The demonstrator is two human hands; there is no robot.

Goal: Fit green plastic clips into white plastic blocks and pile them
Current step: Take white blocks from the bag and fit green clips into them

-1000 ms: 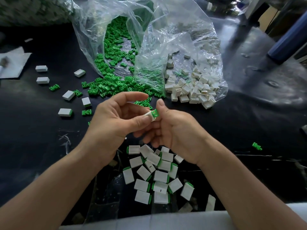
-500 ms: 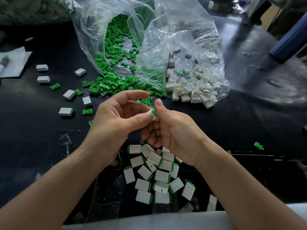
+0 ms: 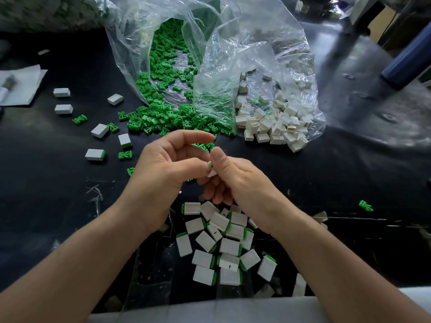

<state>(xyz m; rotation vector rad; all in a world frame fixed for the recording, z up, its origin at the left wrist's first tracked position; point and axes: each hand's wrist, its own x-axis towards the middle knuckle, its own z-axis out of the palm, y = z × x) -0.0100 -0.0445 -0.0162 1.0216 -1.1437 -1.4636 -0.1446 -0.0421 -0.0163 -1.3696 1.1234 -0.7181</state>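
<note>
My left hand (image 3: 163, 169) and my right hand (image 3: 235, 180) meet at mid-table, both pinching one small white block with a green clip (image 3: 211, 170) between thumbs and fingers. Most of the piece is hidden by my thumbs. Below my wrists lies a pile of finished white blocks with green clips (image 3: 224, 245). A clear bag of loose green clips (image 3: 163, 73) spills out ahead on the left. Beside it, on the right, a second clear bag holds bare white blocks (image 3: 272, 122).
Several stray blocks (image 3: 95, 155) and green clips (image 3: 125, 155) lie scattered at the left on the black table (image 3: 326, 173). One green clip (image 3: 365, 205) sits alone at the right. A white sheet (image 3: 21, 85) is at far left, a dark blue cylinder (image 3: 408, 61) at the upper right.
The green clip has sunk further into the white block, less green showing. Both hands have stayed together at mid-table, with my thumbs closing over the piece.
</note>
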